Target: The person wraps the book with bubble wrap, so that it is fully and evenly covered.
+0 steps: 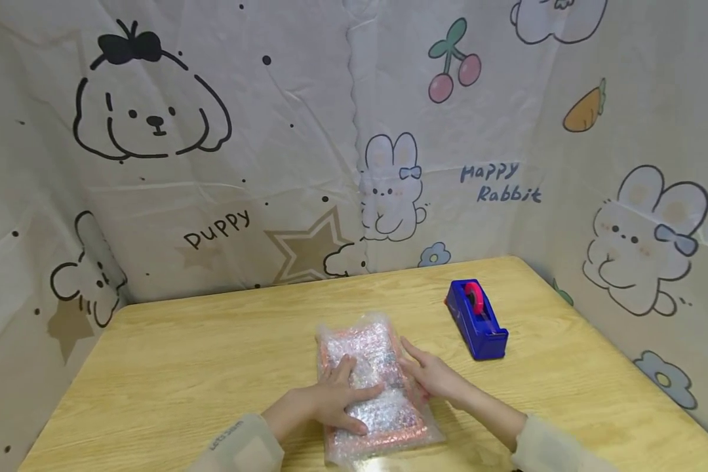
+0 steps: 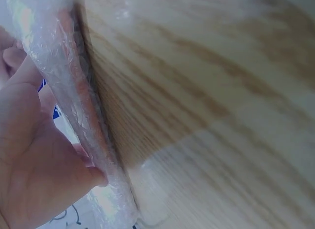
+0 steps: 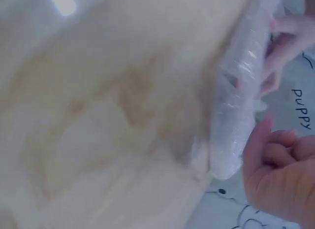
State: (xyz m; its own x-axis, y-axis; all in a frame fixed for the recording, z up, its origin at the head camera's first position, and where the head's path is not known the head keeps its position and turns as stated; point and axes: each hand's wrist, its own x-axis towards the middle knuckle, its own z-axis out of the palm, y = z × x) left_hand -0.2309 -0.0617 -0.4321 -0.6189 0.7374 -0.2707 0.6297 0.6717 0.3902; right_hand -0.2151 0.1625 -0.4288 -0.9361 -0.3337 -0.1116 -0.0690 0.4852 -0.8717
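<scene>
A flat rectangular package in clear bubble wrap [image 1: 383, 410], with orange-pink edges showing through, lies on the table in the head view. My left hand [image 1: 336, 396] rests on its top with fingers spread. In the left wrist view, that hand [image 2: 44, 160] lies against the wrapped package [image 2: 88, 106], its thumb near the edge. At the package's right side is my right hand [image 1: 433, 377], its index finger pointing along the edge. The right wrist view has the right hand [image 3: 285, 170] beside the package's end [image 3: 234, 115], with some fingers loosely bent; contact there is hard to make out.
A blue tape dispenser [image 1: 478, 321] with a pink-red roll stands on the wooden table [image 1: 212, 367], right of and behind the package. Cloth walls [image 1: 307, 164] printed with cartoon animals surround the table at the back and sides.
</scene>
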